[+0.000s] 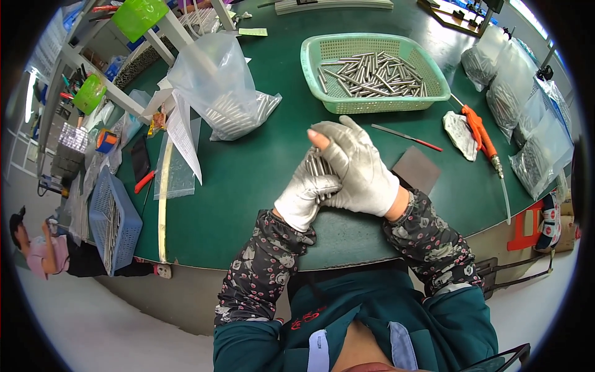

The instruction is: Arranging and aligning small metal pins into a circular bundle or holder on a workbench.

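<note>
My left hand [302, 197], in a whitish work glove, is closed round a bundle of short shiny metal rods [318, 168], with its thumb lying across them. My right hand [362, 164], gloved too, cups the bundle from the right, and its bare thumb tip points up and left. The far ends of the bundle are hidden behind the right hand. Beyond my hands stands a pale green plastic basket [313, 104] with a heap of similar loose rods [378, 75].
Right of my hands lie a thin red-handled tool [406, 137], a dark square pad [416, 170], a crumpled white cloth [460, 135] and an orange air gun [480, 133] with a hose. Bagged rods [534, 161] line the right edge. At left are a rod-filled bag [232, 111] and a blue basket [124, 204].
</note>
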Available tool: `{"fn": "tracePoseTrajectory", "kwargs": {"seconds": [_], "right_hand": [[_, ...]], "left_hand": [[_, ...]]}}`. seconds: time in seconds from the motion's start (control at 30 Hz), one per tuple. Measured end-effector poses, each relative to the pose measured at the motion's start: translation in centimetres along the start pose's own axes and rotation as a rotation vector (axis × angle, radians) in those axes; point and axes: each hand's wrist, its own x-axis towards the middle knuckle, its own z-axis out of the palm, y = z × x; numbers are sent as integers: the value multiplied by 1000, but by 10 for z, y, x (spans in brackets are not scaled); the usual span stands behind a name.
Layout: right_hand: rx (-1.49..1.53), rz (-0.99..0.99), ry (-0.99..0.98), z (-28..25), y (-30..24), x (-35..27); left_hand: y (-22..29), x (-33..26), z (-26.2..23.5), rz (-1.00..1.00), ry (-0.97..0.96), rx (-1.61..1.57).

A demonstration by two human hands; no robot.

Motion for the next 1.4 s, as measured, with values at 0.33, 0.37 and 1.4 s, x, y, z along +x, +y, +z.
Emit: {"fn": "tracePoseTrajectory", "kwargs": {"seconds": [0.33,0.37,1.4], "right_hand": [[64,77,-113,5,3,-8],[67,78,-113,6,3,-8],[374,400,-161,-1,15,-16]], "left_hand": [[-9,1,-4,12,106,-54],[-9,0,-3,11,109,-53],[-18,7,-12,252,238,253]]}}
